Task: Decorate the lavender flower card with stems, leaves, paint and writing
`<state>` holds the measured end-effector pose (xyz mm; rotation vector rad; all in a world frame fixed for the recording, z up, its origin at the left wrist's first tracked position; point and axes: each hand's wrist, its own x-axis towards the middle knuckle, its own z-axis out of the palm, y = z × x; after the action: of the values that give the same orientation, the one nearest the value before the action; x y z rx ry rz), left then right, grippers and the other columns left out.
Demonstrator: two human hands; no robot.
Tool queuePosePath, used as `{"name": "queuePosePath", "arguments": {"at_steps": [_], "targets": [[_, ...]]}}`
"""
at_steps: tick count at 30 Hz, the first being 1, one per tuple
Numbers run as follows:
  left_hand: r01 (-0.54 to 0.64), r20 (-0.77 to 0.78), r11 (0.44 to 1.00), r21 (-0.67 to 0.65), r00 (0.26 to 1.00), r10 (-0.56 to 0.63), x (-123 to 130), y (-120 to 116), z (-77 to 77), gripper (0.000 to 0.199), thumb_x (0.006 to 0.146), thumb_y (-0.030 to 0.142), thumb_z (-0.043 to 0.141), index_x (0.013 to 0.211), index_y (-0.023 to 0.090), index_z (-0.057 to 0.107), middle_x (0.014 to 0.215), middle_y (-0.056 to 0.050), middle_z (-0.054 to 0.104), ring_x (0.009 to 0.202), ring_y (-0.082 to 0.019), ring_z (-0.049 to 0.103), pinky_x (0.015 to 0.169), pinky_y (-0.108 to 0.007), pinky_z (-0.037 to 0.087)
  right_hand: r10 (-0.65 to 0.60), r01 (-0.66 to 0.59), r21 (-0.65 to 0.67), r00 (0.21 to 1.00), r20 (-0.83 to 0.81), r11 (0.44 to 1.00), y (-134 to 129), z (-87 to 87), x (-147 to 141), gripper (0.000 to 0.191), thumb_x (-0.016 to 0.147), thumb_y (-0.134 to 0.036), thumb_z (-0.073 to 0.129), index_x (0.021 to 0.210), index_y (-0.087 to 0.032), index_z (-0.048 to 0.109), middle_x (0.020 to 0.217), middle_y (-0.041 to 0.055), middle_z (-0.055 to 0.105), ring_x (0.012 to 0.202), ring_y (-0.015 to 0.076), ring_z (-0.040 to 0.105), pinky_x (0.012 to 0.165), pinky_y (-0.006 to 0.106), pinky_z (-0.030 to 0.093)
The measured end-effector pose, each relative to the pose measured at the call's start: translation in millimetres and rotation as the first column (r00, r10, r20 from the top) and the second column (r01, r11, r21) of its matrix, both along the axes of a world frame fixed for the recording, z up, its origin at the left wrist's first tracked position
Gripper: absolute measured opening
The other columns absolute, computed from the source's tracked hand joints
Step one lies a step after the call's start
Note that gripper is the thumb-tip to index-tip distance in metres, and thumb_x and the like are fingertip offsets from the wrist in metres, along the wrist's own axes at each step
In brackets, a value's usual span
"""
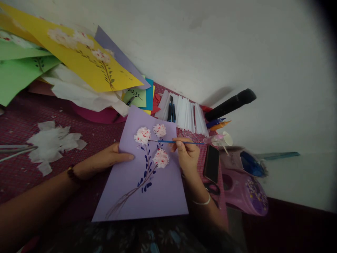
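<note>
A purple sheet of card (pixel 163 193) lies tilted in front of me, with brown stems, dark blue leaves and three fluffy white-and-pink flowers (pixel 161 158) on it. My left hand (pixel 116 155) grips the card's left edge, thumb on top and fingers behind. In my right hand (pixel 186 153) a thin blue paintbrush (pixel 168 141) is pinched between thumb and fingers. The brush points left, its tip beside the upper left flower (pixel 142 135); whether it touches the card I cannot tell.
Yellow card (pixel 86 66) and green card (pixel 23 77) with similar flowers stand at the left back. White tissue pieces (pixel 54 144) and scissors (pixel 15 149) lie left. White strips (pixel 184 112), a cutter (pixel 171 109), a phone (pixel 211 163) and dark-handled scissors (pixel 212 189) sit right.
</note>
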<state>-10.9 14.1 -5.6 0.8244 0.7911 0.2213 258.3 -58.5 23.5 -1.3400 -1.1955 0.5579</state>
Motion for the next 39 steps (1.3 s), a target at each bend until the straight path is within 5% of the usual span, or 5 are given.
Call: {"name": "queuePosePath", "arguments": {"at_steps": [6, 17, 22, 31, 39], "targets": [[0.006, 0.018, 1.000, 0.016, 1.000, -0.006, 2, 0, 5.2, 0.036, 0.070, 0.039, 0.092, 0.095, 0.018, 0.077, 0.084, -0.009, 0.082, 0.066, -0.025, 0.075, 0.062, -0.031, 0.062, -0.034, 0.040, 0.035, 0.990, -0.140, 0.999, -2, -8.3, 6, 0.025, 0.099, -0.046, 0.063, 0.091, -0.024, 0.072, 0.071, -0.0005, 0.073, 0.055, 0.0141, 0.063, 0.057, 0.030, 0.053], [0.010, 0.008, 1.000, 0.014, 1.000, -0.010, 1, 0, 4.0, 0.036, 0.072, 0.039, 0.090, 0.098, 0.017, 0.078, 0.088, -0.010, 0.082, 0.069, -0.025, 0.077, 0.065, -0.031, 0.063, 0.130, -0.130, 0.000, 0.990, 0.049, 0.991, 1, 6.2, -2, 0.025, 0.099, -0.044, 0.061, 0.092, -0.024, 0.074, 0.075, 0.0016, 0.074, 0.057, 0.0138, 0.064, 0.056, 0.029, 0.053], [0.054, 0.008, 0.998, 0.011, 0.998, -0.054, 2, 1, 4.1, 0.028, 0.074, 0.037, 0.089, 0.090, 0.017, 0.078, 0.082, -0.010, 0.082, 0.064, -0.023, 0.076, 0.063, -0.030, 0.063, 0.085, -0.087, 0.029, 0.994, 0.070, 0.996, 1, 3.4, -1, 0.023, 0.097, -0.042, 0.065, 0.086, -0.024, 0.074, 0.064, -0.0010, 0.067, 0.057, 0.0143, 0.063, 0.056, 0.028, 0.052], [0.063, -0.069, 0.998, -0.004, 0.996, -0.064, 2, 0, 6.5, 0.040, 0.069, 0.044, 0.091, 0.094, 0.016, 0.077, 0.083, -0.007, 0.082, 0.066, -0.024, 0.076, 0.062, -0.028, 0.062, 0.053, -0.043, 0.058, 0.981, -0.185, 0.997, -4, -9.1, 4, 0.017, 0.101, -0.035, 0.062, 0.095, -0.026, 0.075, 0.076, -0.0019, 0.074, 0.060, 0.0119, 0.065, 0.061, 0.027, 0.053], [0.056, 0.015, 0.998, 0.028, 0.998, -0.056, 2, 0, 4.0, 0.027, 0.075, 0.037, 0.088, 0.091, 0.017, 0.079, 0.083, -0.010, 0.082, 0.063, -0.024, 0.076, 0.061, -0.030, 0.063, 0.084, -0.083, -0.014, 0.996, 0.034, 0.996, -1, 2.5, -1, 0.026, 0.099, -0.044, 0.060, 0.093, -0.023, 0.074, 0.075, 0.0008, 0.072, 0.059, 0.0138, 0.065, 0.058, 0.029, 0.054]]}}
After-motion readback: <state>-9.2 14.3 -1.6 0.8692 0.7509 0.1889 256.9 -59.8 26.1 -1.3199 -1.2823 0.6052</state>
